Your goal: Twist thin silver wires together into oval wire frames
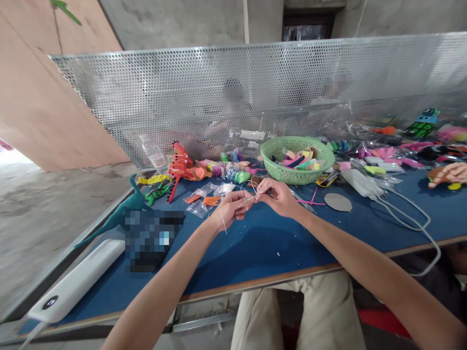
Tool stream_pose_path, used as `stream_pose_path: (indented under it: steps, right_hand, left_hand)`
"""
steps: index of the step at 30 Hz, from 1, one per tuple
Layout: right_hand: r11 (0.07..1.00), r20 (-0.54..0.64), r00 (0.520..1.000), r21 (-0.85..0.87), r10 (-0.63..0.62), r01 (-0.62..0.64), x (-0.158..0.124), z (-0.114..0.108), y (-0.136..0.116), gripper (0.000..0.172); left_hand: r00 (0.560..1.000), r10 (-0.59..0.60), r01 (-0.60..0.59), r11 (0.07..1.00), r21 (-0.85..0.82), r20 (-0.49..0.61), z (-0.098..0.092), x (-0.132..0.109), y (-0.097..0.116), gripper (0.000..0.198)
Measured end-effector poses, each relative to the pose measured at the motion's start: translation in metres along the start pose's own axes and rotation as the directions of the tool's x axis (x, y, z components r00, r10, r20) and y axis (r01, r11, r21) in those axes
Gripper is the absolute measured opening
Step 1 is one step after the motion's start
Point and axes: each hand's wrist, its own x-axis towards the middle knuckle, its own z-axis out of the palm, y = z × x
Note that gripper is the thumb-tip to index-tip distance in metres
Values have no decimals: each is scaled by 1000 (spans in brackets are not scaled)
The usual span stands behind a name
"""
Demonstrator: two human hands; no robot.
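Observation:
Above the middle of the blue table, my left hand (232, 209) pinches a thin silvery wire (245, 201) that looks twisted along part of its length. My right hand (279, 197) grips the same wire a little to the right, its fingertips almost meeting those of the left. A thin loop of the wire arcs up behind the fingers, and a loose end hangs below my left hand. Just beyond my right hand, several straight wires (304, 201) lie on the table beside pink strips (313, 197). My fingers hide part of the wire.
A green basket (272, 167) of colourful pieces stands behind my hands. Orange pieces in clear bags (209, 200), a teal dinosaur (118, 214) and a white power bank (78, 282) lie left. A grey oval (338, 202) and white charger (359, 183) lie right. A perforated metal screen (175, 87) runs behind.

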Motion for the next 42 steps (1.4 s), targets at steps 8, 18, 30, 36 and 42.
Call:
stream_pose_path:
  steps: [8,18,30,36,42]
  right_hand:
    - [991,-123,992,-125,22,-37,0,5,-1,30]
    - [986,-102,995,-168,-17,-1,1,2,2,24]
    - [979,-60,997,-199,-53,40,3,-5,2,26]
    - [988,-153,986,-133,61,-81,2,4,7,28]
    - [982,-79,985,-101,151,-159,5,-2,10,24]
  left_hand:
    - [956,232,-149,912,382,-181,4,2,0,33]
    - [820,540,-185,565,804,-191,9,-2,-1,27]
    - [819,546,-190,548,815,-176,11,0,-10,25]
    - [760,625,-108,391,914,-177,9,-2,-9,24]
    - [826,536,-109,451,886,-171,1,0,-4,24]
